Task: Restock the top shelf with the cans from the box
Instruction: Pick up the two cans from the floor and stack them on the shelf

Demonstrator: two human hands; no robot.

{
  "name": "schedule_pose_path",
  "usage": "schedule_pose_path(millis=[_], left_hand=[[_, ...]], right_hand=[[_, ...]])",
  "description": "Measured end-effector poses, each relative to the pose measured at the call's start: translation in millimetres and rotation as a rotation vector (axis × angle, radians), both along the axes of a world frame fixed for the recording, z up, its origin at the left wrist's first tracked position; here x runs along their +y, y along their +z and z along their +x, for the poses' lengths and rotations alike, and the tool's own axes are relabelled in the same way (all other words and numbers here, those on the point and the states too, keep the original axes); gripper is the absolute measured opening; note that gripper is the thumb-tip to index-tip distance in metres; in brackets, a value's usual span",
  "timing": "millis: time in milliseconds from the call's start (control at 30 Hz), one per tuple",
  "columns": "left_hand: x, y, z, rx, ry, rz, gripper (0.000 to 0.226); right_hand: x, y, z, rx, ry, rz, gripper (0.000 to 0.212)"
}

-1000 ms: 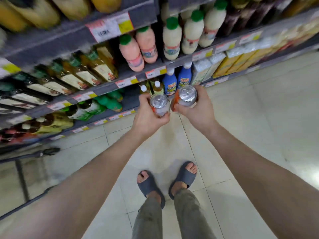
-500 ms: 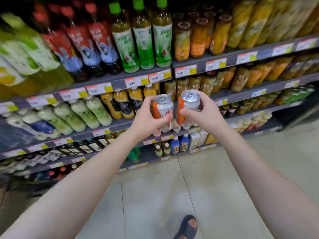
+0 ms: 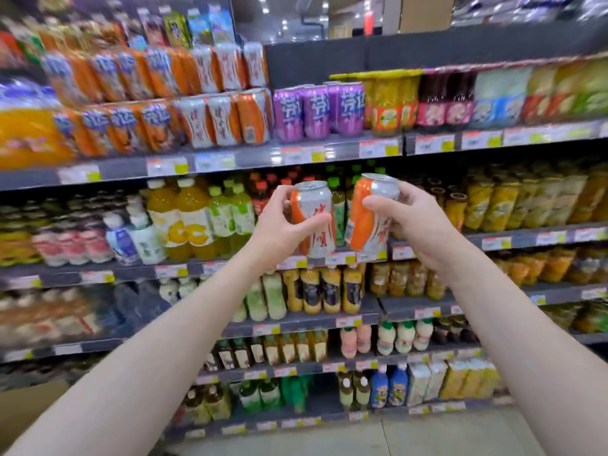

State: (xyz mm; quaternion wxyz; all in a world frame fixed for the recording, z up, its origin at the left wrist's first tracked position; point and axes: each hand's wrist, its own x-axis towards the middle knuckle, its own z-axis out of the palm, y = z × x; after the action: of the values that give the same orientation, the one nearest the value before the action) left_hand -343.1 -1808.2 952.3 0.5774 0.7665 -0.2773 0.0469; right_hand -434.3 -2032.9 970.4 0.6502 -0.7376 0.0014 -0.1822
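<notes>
My left hand grips an orange-and-silver can, held upright in front of the shelving. My right hand grips a second can of the same kind, tilted slightly left. The two cans are side by side with a narrow gap between them. Above them runs the top shelf. On it stand matching orange-and-silver cans, stacked in two layers, with purple cans to their right. The box is not in view.
Lower shelves hold juice bottles, jars of fruit and small drink bottles. Price tags line every shelf edge. A strip of pale floor shows at the bottom. A brown cardboard surface sits at the lower left.
The view has swung up from the floor to the upper shelves. Both hands have risen with their cans, which have moved slightly apart.
</notes>
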Motion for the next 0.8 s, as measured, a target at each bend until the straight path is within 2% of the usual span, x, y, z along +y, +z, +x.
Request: schedule_pose_path(millis=[167,267,333,433,633,800], left_hand=[[41,63,1,-0.047,0.047,-0.064,0.048],[56,90,7,-0.063,0.069,-0.104,0.050],[61,103,16,-0.081,0.087,-0.135,0.048],[65,122,34,-0.121,0.109,-0.148,0.044],[72,158,84,-0.169,0.155,-0.188,0.047],[81,181,121,-0.216,0.240,-0.193,0.044]], right_hand=[[39,61,19,-0.097,0.001,-0.037,0.053],[56,92,31,-0.147,0.049,-0.060,0.035],[64,110,42,-0.170,0.067,-0.092,0.030],[70,133,66,-0.199,0.091,-0.121,0.034],[73,166,123,-0.253,0.137,-0.142,0.023],[76,187,167,-0.291,0.191,-0.173,0.030]])
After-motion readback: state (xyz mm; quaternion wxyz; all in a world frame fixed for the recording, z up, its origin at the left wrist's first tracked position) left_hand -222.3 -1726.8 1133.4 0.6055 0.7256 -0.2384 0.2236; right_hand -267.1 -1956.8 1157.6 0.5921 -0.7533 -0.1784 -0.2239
